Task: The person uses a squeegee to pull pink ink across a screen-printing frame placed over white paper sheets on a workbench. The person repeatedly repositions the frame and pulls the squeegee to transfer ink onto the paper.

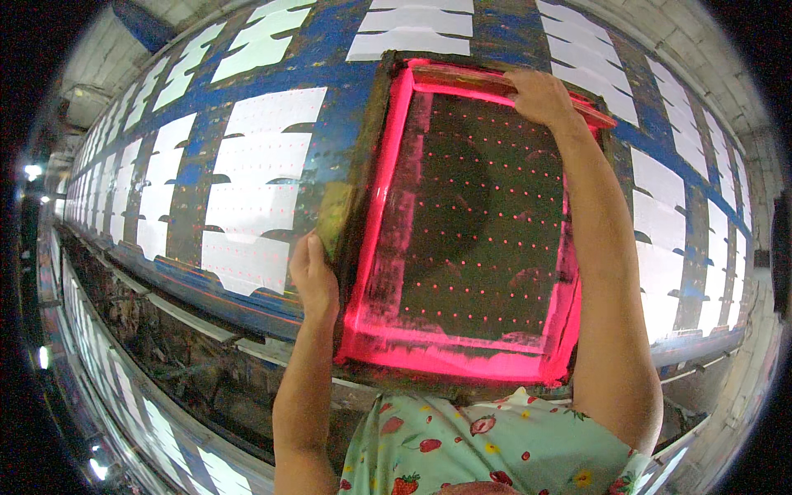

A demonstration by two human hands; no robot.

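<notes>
A screen printing frame (369,198) with a dark mesh (495,214) lies in front of me, tilted slightly. Bright pink ink smears its inner border, and rows of small pink dots run across the mesh. Along the far end of the frame lies a long squeegee (462,81), stained pink. My right hand (540,97) is closed on the squeegee, its arm reaching over the frame's right side. My left hand (315,276) grips the frame's left side, by a yellowish patch (334,216); its fingertips are partly hidden.
White cut fabric pieces (260,181) lie in rows on a long blue, stained table (330,49). Pieces just left of the frame carry small pink dots. Another table with white pieces (165,429) stands at the lower left, beyond a dark gap (190,355).
</notes>
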